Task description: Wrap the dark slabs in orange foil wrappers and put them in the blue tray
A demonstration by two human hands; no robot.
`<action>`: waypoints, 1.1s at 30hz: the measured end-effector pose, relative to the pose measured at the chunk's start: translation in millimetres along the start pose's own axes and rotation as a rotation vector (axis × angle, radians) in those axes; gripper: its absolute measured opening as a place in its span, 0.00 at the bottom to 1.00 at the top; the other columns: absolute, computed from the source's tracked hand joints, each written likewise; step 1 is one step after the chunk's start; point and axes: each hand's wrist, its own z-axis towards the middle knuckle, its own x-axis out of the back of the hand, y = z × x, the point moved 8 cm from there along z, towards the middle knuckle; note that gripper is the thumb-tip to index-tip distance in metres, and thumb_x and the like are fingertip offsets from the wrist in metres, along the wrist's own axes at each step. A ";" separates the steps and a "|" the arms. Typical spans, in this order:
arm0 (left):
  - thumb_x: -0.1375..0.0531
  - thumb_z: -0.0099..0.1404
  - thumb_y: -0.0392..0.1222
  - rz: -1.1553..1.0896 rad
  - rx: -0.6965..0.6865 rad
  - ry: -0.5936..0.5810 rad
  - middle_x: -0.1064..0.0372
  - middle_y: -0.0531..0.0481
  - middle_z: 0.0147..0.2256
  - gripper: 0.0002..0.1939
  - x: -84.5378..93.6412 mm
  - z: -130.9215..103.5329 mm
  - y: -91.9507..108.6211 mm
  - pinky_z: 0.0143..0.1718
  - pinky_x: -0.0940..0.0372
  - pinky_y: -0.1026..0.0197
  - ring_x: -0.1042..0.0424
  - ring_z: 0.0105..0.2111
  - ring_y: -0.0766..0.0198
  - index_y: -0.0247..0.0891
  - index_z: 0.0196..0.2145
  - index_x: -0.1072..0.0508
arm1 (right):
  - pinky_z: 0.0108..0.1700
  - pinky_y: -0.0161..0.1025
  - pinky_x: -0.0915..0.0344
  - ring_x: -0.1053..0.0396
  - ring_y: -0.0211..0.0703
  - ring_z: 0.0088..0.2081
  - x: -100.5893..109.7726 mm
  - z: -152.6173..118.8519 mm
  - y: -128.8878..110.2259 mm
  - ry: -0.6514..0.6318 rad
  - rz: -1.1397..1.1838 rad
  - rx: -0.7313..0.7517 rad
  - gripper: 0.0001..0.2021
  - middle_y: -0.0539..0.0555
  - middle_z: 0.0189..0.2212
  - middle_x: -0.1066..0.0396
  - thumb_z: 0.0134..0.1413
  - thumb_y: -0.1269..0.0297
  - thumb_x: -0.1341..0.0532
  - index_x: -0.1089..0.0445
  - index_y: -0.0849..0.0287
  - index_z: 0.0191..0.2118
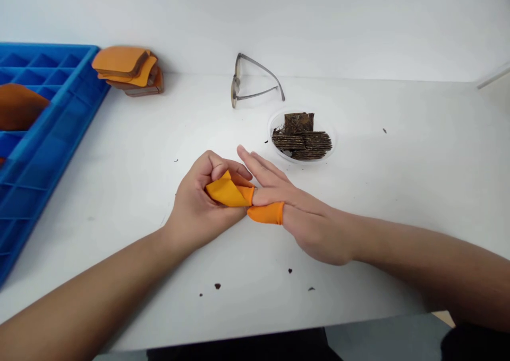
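My left hand (201,199) is curled around a small folded yellow-orange packet (225,191), one flap standing up. Its thumb runs along the near side, with the fingers bent over the far side. My right hand (292,204) meets the packet's right end palm down, wearing orange finger cots (266,213) on the thumb and forefinger. The forefinger tip lies against the packet or inside its mouth; I cannot tell which. Thumb and forefinger are pressed close together there, while the other fingers stretch out past the packet. Beyond the hands, a clear round dish (274,153) holds thin dark brown pieces (306,140) in rows.
A blue compartment tray (75,103) stands at the left, with an orange piece (19,107) in it. Beside it is a stack of orange packets (127,68). Eyeglasses (258,92) lie near the back wall. Dark crumbs (217,286) dot the white table (378,191).
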 end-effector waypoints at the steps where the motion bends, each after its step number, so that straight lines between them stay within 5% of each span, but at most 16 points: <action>1: 0.31 0.48 0.26 0.010 -0.006 0.006 0.26 0.54 0.36 0.26 0.3 1.0 1.4 0.32 0.27 0.67 0.25 0.34 0.68 0.42 0.31 0.45 | 0.78 0.51 0.68 0.78 0.41 0.76 2.2 0.1 1.4 0.026 -0.019 -0.001 0.15 0.53 0.77 0.62 0.67 0.73 0.54 0.31 0.58 0.34; 8: 0.32 0.53 0.27 0.021 0.005 0.014 0.23 0.52 0.40 0.24 0.3 0.1 5.7 0.39 0.25 0.68 0.22 0.43 0.67 0.41 0.29 0.46 | 0.77 0.58 0.69 0.84 0.46 0.76 17.2 -0.6 11.8 0.139 -0.171 -0.023 0.15 0.49 0.78 0.70 0.64 0.73 0.53 0.32 0.58 0.30; 12: 0.31 0.56 0.30 0.021 0.057 -0.022 0.24 0.50 0.47 0.25 -1.0 -1.8 -1.4 0.38 0.24 0.65 0.21 0.40 0.66 0.41 0.30 0.47 | 0.77 0.59 0.65 0.72 0.45 0.77 18.2 1.9 16.9 0.098 -0.088 -0.028 0.20 0.49 0.76 0.58 0.63 0.75 0.54 0.24 0.57 0.43; 19: 0.35 0.63 0.36 0.194 0.149 -0.313 0.24 0.48 0.48 0.20 -17.8 -6.4 -12.1 0.42 0.25 0.60 0.22 0.42 0.63 0.45 0.52 0.34 | 0.76 0.58 0.60 0.64 0.46 0.77 14.0 0.7 5.1 0.086 -0.146 0.122 0.21 0.52 0.75 0.55 0.61 0.75 0.53 0.21 0.57 0.43; 24: 0.39 0.62 0.33 0.440 0.017 -0.385 0.23 0.55 0.33 0.06 -24.5 -8.5 1.9 0.30 0.33 0.66 0.26 0.30 0.68 0.41 0.35 0.25 | 0.75 0.60 0.58 0.67 0.50 0.77 9.4 -4.3 -4.7 0.084 -0.323 0.211 0.19 0.57 0.75 0.52 0.57 0.77 0.49 0.21 0.57 0.41; 29: 0.38 0.58 0.36 0.386 0.121 -0.321 0.24 0.54 0.31 0.04 -18.5 -9.3 -5.3 0.29 0.31 0.64 0.26 0.29 0.65 0.39 0.34 0.27 | 0.73 0.65 0.56 0.67 0.63 0.77 3.7 -8.9 -11.0 0.178 -0.473 0.340 0.13 0.68 0.74 0.53 0.52 0.77 0.47 0.25 0.62 0.34; 33: 0.38 0.54 0.34 0.454 0.048 -0.283 0.24 0.55 0.29 0.07 -17.5 -6.7 -0.1 0.26 0.33 0.67 0.27 0.26 0.68 0.38 0.34 0.27 | 0.72 0.65 0.53 0.65 0.67 0.76 -5.9 -8.0 -8.8 0.149 -0.499 0.370 0.13 0.69 0.74 0.53 0.51 0.75 0.47 0.26 0.62 0.36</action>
